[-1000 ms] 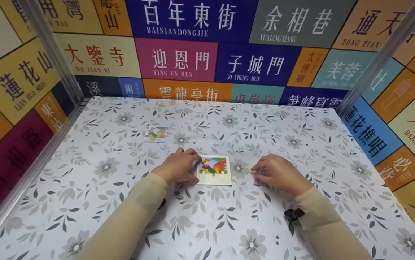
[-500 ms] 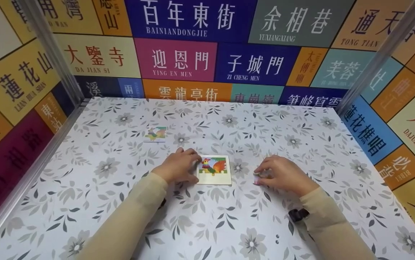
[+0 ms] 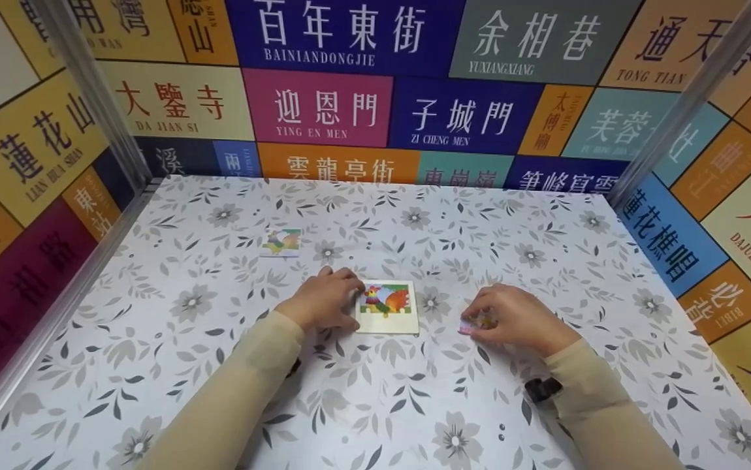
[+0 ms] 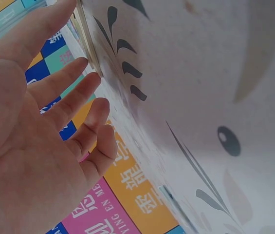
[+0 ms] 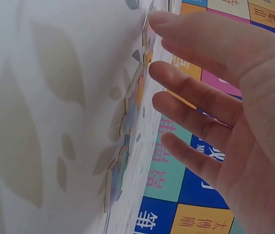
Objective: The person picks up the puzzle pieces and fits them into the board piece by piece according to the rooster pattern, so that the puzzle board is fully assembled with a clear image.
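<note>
In front of me lies a small jigsaw puzzle board (image 3: 386,323) with a white frame; a colourful rooster fills its upper part, and the lower part is pale and bare. My left hand (image 3: 324,299) holds the board's left side, thumb at the near corner and fingers at the far one. To the right, loose puzzle pieces (image 5: 132,102) lie flat on the table under my right hand (image 3: 512,316). Its thumb and forefinger are right at a pink puzzle piece (image 3: 464,326); I cannot tell whether they pinch it. The palm partly hides the other pieces.
A small picture card (image 3: 281,242) with similar colours lies at the back left on the flower-patterned table (image 3: 415,391). Walls (image 3: 323,108) covered in coloured lettered blocks enclose the table's back and sides.
My right hand has shifted slightly right and toward me, its thumb and forefinger coming to the pink piece. More of the pieces beneath it show. The left hand and board stay put.
</note>
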Demonstrator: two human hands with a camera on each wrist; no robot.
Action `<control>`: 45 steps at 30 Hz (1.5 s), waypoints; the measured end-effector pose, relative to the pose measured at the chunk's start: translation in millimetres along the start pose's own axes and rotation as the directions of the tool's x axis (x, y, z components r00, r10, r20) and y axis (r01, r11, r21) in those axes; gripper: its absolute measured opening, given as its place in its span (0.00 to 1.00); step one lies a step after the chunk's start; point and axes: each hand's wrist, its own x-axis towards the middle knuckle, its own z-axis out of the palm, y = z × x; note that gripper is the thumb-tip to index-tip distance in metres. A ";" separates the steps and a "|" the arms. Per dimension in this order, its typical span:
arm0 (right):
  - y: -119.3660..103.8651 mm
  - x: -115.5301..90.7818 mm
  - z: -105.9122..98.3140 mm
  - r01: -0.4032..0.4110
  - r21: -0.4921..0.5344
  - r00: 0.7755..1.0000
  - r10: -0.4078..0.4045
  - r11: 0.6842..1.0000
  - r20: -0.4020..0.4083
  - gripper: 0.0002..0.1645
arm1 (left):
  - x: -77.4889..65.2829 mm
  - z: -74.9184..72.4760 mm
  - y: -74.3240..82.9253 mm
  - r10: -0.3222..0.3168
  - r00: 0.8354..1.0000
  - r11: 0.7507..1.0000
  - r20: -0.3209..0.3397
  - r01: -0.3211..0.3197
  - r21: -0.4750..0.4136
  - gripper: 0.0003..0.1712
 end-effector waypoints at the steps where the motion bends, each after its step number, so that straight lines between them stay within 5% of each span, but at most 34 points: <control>1: 0.2 -0.2 -0.1 0.003 -0.004 1.000 -0.003 1.000 0.002 0.13 | -0.4 -0.3 0.1 -0.003 1.000 1.000 0.002 0.003 -0.002 0.38; 28: -13.9 11.0 12.6 -0.020 -0.013 0.998 0.019 1.000 -0.064 0.06 | -4.2 -2.4 2.9 -0.012 1.000 1.000 -0.003 0.012 -0.029 0.37; 45: -34.7 34.5 16.7 0.091 -0.042 0.993 -0.094 0.995 -0.077 0.06 | -0.7 -2.7 2.5 -0.026 0.999 0.999 0.021 0.026 -0.019 0.40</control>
